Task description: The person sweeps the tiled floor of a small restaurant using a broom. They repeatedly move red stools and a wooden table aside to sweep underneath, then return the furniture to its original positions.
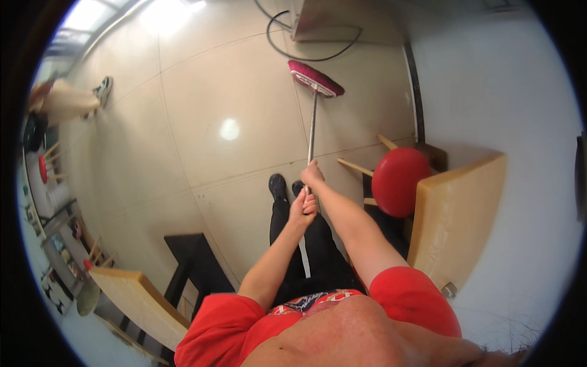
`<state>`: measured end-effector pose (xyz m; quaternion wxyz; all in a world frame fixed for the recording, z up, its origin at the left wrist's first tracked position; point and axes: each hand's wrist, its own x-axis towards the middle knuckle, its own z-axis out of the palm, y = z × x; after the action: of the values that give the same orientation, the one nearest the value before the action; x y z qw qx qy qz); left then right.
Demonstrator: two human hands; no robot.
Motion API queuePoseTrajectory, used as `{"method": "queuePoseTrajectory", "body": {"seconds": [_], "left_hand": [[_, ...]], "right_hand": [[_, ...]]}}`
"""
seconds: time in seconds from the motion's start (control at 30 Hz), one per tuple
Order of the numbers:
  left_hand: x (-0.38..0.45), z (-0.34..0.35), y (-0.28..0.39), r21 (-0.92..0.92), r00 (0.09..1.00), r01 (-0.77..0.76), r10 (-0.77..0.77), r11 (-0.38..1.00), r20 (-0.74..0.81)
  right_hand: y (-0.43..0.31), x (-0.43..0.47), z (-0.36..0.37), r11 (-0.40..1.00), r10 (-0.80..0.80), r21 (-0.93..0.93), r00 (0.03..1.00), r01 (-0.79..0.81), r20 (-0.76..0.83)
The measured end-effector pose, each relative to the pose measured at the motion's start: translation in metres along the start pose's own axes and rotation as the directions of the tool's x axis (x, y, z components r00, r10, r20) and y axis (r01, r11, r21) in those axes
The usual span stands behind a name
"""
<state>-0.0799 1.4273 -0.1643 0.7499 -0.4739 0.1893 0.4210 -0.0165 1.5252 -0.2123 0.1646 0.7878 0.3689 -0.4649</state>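
Both my hands are wrapped around the thin metal handle [312, 130] of a push broom. My right hand [312, 175] grips it higher in the picture, nearer the broom head. Just behind it, close to the handle's end, my left hand [302, 206] is closed on the same handle. The broom head [316, 80] has dark pink bristles and a pale, pinkish base. It lies at a slant on the tiled floor [229, 101], ahead of my black shoes [277, 186].
A black cable [335, 57] loops on the floor beyond the broom, beside a box-like metal unit [339, 20]. At right are a red round stool [400, 182], a wooden tabletop [451, 215] and a white wall. Another wooden tabletop [133, 293] is lower left. A person's leg [73, 101] shows far left.
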Motion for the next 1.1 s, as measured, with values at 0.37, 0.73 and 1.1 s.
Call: {"method": "queuePoseTrajectory", "body": {"seconds": [0.37, 0.73, 1.1], "left_hand": [[-0.261, -0.003, 0.076, 0.276, 0.916, -0.262, 0.328, 0.925, -0.23], [-0.36, 0.124, -0.071, 0.605, 0.678, -0.166, 0.356, -0.778, 0.643], [-0.515, 0.167, -0.117, -0.016, 0.207, -0.773, -0.276, -0.634, 0.939]], "right_hand": [[-0.069, -0.174, 0.176, 0.9, -0.225, 0.435, 0.873, 0.017, 0.432], [0.034, -0.219, 0.045, 0.65, -0.333, 0.756, 0.865, -0.079, 0.377], [0.008, -0.088, 0.221, 0.69, -0.08, 0.584, 0.757, -0.427, 0.648]]}}
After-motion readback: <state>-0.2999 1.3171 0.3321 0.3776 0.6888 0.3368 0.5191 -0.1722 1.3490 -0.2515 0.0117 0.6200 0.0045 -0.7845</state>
